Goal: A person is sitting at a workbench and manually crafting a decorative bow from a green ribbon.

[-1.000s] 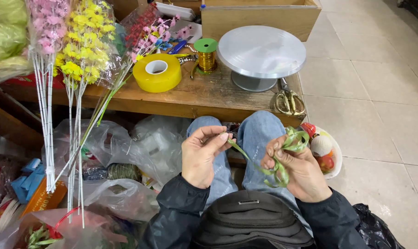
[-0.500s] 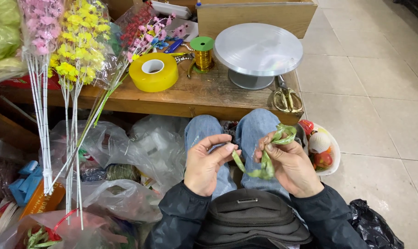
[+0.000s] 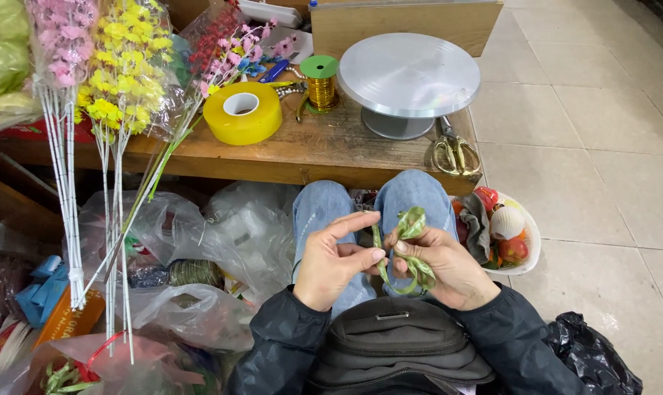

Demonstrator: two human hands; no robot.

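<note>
At lower centre of the frame, the left hand [image 3: 335,265] and right hand [image 3: 437,265] meet over the knees, each grip pinching a looped green ribbon [image 3: 412,245]. It looks light, limp and slippery, best held at the loop crossings.

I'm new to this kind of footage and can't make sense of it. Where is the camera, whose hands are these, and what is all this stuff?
The camera sits on a person's head and looks down at their lap, so both hands are their own. The left hand and the right hand meet over the knees, and together they hold a green ribbon bent into loops. In front is a low wooden table. On it lie a yellow tape roll, a spool of gold wire, a round metal turntable and gold scissors. Bunches of artificial flowers lean at the left. A white bowl of small things stands on the tiled floor at the right.
</note>
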